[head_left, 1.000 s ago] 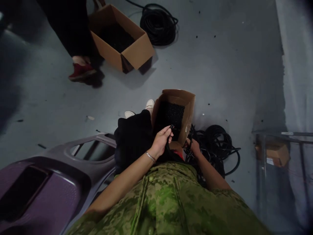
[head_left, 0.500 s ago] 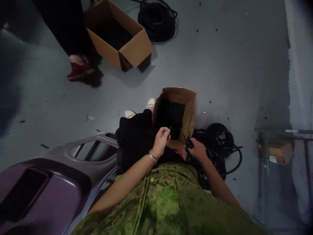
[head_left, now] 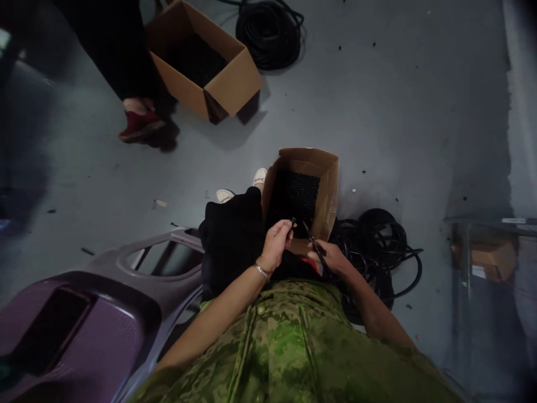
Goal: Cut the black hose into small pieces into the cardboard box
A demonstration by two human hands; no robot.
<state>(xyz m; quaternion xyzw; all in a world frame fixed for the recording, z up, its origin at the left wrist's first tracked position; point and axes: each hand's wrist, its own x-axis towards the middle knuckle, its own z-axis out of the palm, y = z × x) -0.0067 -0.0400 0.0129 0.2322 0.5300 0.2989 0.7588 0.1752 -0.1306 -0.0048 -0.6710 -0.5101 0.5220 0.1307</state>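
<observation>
My left hand (head_left: 277,242) is closed in a pinch on a small black piece (head_left: 293,222), too small to make out fully. It hovers over the near edge of a cardboard box (head_left: 328,196) with a heap of small black pieces (head_left: 300,193) inside. To the right, my right hand (head_left: 331,257) is wrapped round black-handled scissors (head_left: 315,246), whose tip points up and left toward the left hand. A short gap separates the tip from the black piece. Something red (head_left: 318,267) shows below the box.
Coiled black cable (head_left: 380,240) lies right of the box, and another coil (head_left: 268,36) farther off. A larger cardboard box (head_left: 235,81) stands beside a person's leg and red shoe (head_left: 140,124). On my left, a purple-grey stool (head_left: 113,330) bears a phone (head_left: 54,330).
The scissors have turned in my right hand and their tip has moved closer to the left hand. My left hand keeps its pinch almost unmoved. The view has shifted slightly.
</observation>
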